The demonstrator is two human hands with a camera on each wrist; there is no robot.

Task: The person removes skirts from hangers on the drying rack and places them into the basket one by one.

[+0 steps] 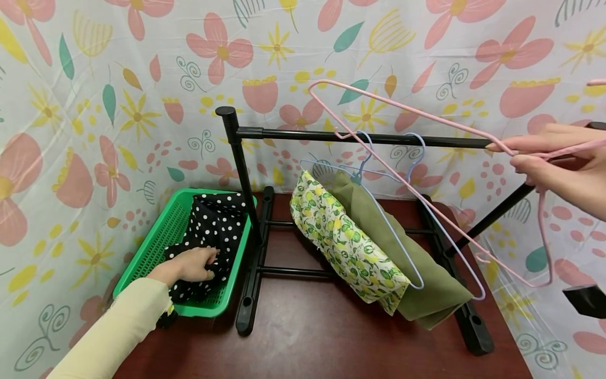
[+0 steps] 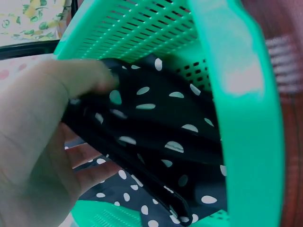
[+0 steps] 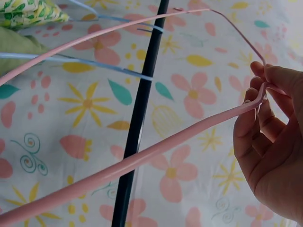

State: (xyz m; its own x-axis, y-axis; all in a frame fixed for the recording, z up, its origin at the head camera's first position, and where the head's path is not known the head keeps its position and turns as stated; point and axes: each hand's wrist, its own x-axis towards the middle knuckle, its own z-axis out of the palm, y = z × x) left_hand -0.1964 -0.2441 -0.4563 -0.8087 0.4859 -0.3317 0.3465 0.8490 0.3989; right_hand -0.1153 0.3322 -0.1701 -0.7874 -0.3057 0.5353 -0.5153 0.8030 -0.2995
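Backdrop [image 1: 208,100], one, white, printed with pink, yellow and green flowers and leaves; fills the upper frame and both sides.

Desk [image 1: 303,321], one, dark red-brown; lower centre of the frame.

Garment rack [image 1: 293,135], one, black, tubular, two footed ends; stands on the desk, from centre to right.

Plastic basket [image 1: 203,311], one, green, perforated; left of centre in the frame, just beside the rack's left foot.

Polka-dot cloth [image 1: 220,226], one, black with white dots, bunched; in the basket.

Olive cloth [image 1: 428,279], one, plain; right of centre, below the bar.

Lemon-print cloth [image 1: 347,239], one, white, yellow and green; centre, just beside the olive cloth.

Pink hanger [image 3: 132,163], one; upper right of centre in the head view, crossing in front of the bar.

Pale blue hangers [image 3: 99,65], two; hooked on the bar, bearing the two hung cloths.

Right hand [image 3: 279,161]: right edge; thumb and fingers pinch the pink hanger at a bend.

Left hand [image 1: 191,263]: over the basket; thumb and fingers clamped on a fold of the polka-dot cloth.
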